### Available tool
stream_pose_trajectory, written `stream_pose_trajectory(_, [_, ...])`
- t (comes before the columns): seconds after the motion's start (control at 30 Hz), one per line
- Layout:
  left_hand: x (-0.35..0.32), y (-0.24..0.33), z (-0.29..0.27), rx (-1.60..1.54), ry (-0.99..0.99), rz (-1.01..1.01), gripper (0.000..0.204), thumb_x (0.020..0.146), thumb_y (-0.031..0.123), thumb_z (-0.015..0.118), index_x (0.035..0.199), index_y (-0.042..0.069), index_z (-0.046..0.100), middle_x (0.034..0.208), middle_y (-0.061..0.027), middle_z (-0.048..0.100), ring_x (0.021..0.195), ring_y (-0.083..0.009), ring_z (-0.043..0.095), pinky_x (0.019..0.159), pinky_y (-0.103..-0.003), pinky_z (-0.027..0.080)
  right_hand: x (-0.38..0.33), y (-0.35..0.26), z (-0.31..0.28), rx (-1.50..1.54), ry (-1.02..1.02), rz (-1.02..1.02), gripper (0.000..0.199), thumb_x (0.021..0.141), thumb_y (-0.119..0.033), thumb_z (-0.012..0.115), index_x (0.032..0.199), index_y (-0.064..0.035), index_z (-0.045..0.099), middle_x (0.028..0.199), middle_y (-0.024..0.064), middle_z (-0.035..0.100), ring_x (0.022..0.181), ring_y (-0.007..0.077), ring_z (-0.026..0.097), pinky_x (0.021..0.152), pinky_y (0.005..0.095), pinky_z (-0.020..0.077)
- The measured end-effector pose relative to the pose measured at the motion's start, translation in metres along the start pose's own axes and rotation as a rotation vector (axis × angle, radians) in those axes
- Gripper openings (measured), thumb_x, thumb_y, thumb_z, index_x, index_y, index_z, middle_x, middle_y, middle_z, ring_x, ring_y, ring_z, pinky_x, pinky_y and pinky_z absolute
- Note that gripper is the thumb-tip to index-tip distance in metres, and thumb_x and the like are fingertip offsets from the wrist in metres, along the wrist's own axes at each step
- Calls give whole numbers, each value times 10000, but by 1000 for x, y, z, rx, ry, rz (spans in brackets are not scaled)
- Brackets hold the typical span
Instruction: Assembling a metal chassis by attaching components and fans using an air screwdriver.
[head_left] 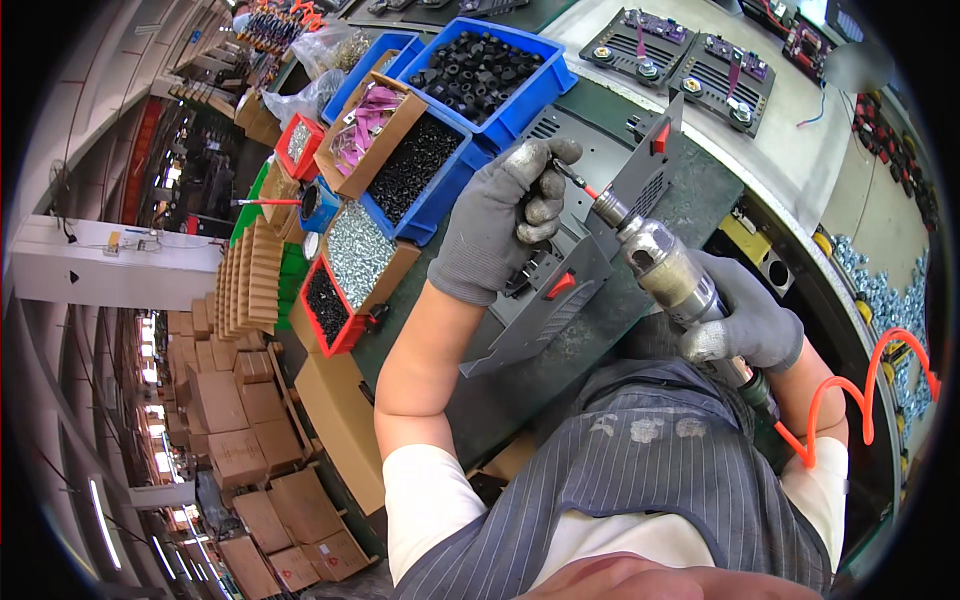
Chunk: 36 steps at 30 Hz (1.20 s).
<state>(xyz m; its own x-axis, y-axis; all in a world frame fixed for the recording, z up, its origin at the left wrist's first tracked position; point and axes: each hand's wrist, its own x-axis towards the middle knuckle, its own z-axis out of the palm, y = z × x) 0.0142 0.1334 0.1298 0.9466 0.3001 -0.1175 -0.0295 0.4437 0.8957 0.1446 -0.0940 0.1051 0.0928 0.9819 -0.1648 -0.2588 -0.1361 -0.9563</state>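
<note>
My right hand [745,315], in a grey glove, is wrapped round a metal air screwdriver [665,262] with a coiled orange hose at its rear. The tool points up and left, its thin bit [585,187] reaching the fingers of my left hand [505,220]. That hand, also gloved, is closed, thumb and forefinger pinched by the bit's tip; any small part between them is too hidden to name. Below and behind the hands lie grey sheet-metal housings with slotted panels [540,325], each carrying a red rocker switch [561,286].
To the left stand a blue bin of black knobs [562,75], a blue bin of black screws [432,222], a cardboard box of pink-wired parts [327,168], and a tray of silver screws [365,250]. Black plates with circuit boards [720,85] lie on the conveyor at far right.
</note>
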Motion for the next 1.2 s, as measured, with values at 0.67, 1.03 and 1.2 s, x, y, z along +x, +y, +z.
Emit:
stream_pose_trajectory(0.67, [17,-36,-18,988,93,56,345,872,273,608,1041,-26,643,980,-125,669,842,-175,621,784,-298,480,-55,19,-32,231,279,138,826,381,-250,759,1119,43,530,692,28,575,532,92,535,485,194,414])
stream_pose_trajectory(1.03, [17,-67,-61,1299,-92,149,284,755,81,672,1009,-32,618,883,-91,655,796,-119,593,682,-253,473,-58,81,-53,101,117,97,701,561,-317,813,1112,23,543,919,39,572,836,126,527,778,272,430])
stream_pose_trajectory(1.2, [5,-65,-49,1046,148,-25,240,765,90,647,974,-26,621,830,-77,645,748,-120,586,649,-260,468,-46,86,-54,-9,34,186,843,531,-440,812,1167,35,528,1024,83,579,930,169,545,851,290,420])
